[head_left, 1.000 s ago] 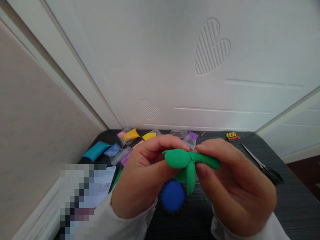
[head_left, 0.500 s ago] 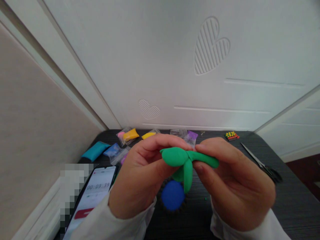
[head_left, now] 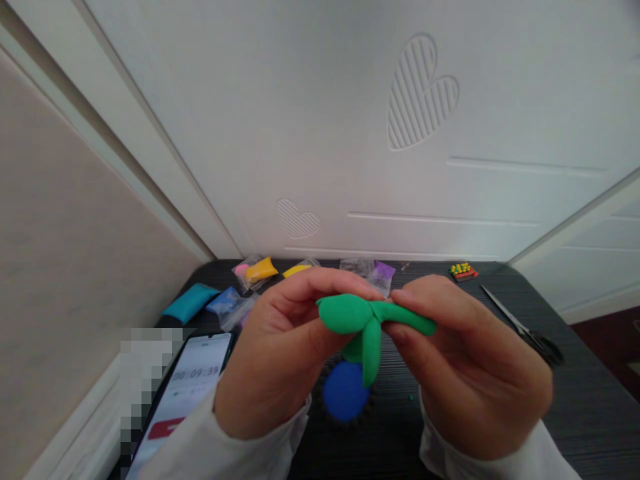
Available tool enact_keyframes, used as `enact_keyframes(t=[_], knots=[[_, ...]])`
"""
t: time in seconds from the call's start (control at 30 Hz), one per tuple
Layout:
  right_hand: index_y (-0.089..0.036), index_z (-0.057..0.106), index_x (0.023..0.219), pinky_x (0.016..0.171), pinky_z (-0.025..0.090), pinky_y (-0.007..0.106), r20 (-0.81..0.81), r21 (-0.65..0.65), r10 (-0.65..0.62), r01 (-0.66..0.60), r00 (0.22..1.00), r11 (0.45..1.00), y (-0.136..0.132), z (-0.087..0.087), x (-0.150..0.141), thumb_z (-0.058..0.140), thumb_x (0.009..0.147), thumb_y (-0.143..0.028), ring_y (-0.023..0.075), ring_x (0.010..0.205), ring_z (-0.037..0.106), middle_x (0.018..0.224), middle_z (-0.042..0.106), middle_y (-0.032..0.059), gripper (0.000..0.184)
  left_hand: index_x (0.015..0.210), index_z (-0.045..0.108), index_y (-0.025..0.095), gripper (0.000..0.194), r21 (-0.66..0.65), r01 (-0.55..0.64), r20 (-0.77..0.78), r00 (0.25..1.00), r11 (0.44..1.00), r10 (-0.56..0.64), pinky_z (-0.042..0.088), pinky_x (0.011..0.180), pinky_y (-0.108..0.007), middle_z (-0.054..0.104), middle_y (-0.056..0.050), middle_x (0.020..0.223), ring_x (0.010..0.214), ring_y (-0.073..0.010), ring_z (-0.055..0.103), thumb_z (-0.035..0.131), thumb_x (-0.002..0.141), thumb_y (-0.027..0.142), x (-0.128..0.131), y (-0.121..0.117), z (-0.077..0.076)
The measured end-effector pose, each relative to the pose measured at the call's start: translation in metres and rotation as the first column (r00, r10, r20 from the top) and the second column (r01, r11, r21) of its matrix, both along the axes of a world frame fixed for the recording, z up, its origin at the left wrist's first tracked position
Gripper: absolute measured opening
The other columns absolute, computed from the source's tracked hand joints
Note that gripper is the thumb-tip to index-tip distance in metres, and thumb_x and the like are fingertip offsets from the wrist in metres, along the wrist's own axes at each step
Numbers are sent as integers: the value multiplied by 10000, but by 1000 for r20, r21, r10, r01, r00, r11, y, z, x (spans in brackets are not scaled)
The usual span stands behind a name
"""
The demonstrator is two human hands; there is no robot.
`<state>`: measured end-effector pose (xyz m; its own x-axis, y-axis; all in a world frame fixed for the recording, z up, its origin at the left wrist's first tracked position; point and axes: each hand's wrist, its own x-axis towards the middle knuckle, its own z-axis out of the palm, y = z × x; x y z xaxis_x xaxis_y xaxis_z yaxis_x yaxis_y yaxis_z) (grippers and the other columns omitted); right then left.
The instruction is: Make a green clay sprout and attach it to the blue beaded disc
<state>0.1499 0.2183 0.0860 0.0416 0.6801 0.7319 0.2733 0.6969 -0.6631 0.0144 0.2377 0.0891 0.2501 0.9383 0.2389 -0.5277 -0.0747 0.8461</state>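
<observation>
Between both hands, above the dark table, is a green modelling-clay piece with several leaf-like lobes joined at one point. My left hand pinches the broad lobe on the left side, its fingers curled behind. My right hand grips the narrow lobe on the right between thumb and fingertips. Another lobe hangs down, its tip overlapping my view of a round blue disc with a dark bumpy rim lying on the table below. Some fingertips are hidden behind the clay.
A phone showing a timer lies at left. Along the back are a teal packet, a blue packet, an orange packet and a purple packet. Small yellow-and-red pieces and scissors lie at right.
The green clay piece has shifted very slightly left, and its hanging lobe has turned a little. Both hands keep their hold.
</observation>
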Motion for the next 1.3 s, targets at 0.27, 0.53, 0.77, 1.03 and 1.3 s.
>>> enact_keyframes(t=[0.27,0.53,0.77,1.03,1.3], knots=[[-236,592,991,658,497,309,-7,12,-48,48,999,999,0,-1,0,629,659,-104,158,747,592,873,647,17,360,780,640,251,222,2,-30,5,1000,1000,30,475,632,-149,649,51,771,726,-78,588,564,700,57,-2,-2,4],[-247,565,1042,680,506,338,-37,-46,-17,15,999,999,0,-3,-1,635,672,-163,171,762,594,911,640,30,386,744,650,265,129,14,-55,5,998,998,55,478,623,-184,638,39,753,720,-100,579,621,674,160,-1,-2,5],[-233,551,1039,682,509,327,-71,-168,284,-292,956,942,5,5,11,605,696,-352,179,802,585,905,629,41,367,724,664,266,99,134,23,-86,996,991,-11,472,733,-299,602,1,783,766,-147,551,653,644,208,-15,3,6],[-218,589,932,671,491,289,-1,-216,437,-426,900,878,6,16,14,655,660,-230,139,741,571,788,615,7,280,897,604,277,298,132,174,-174,973,976,-150,482,661,-277,613,-1,748,706,-143,572,616,659,98,-22,0,4],[-225,590,929,699,465,261,-73,-269,502,-502,862,822,3,15,12,660,658,-192,114,749,549,812,609,-3,283,925,574,280,358,91,241,-87,968,966,-234,468,639,-222,588,40,718,679,-99,548,630,637,74,-19,1,2]])
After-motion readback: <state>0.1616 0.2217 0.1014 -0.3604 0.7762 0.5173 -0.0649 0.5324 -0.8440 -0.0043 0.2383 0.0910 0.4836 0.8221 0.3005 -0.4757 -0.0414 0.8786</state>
